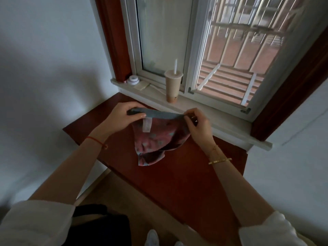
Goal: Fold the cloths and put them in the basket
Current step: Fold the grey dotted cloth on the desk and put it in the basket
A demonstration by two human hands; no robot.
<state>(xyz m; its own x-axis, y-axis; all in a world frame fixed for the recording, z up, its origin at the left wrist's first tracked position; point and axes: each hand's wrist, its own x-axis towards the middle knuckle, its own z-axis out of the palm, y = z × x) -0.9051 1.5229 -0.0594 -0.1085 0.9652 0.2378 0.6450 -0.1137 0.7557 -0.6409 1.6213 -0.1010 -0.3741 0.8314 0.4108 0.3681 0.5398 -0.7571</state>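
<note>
left hand (122,113): grip closed on the left end of the cloth's grey band, thumb on top, fingers wrapped behind.
right hand (198,124): grip pinched on the right end of the same band; fingertips bunched, exact hold partly hidden by the knuckles.
cloth (156,139): small pink patterned piece with a grey band along its top edge and a white label just below the band; held stretched between both hands above the table (186,174), lower part hanging crumpled and seeming to touch the tabletop.
step, judged: straightening before the first fold; no fold made yet.
risk 1: the bunched lower part could fold in crooked if laid down as it hangs; cause, fabric doubled over on itself.
risk 2: the right-hand pinch looks light; a tug to flatten could pull the band free.
risk 3: the cup (173,87) with straw stands on the window sill (221,119) just behind the hands; a backward sweep could knock it.
hidden: no basket identifiable; a dark object at the bottom left (99,224) is cut off and cannot be named.
unclear: cloth's full shape; other cloths not in view.
</note>
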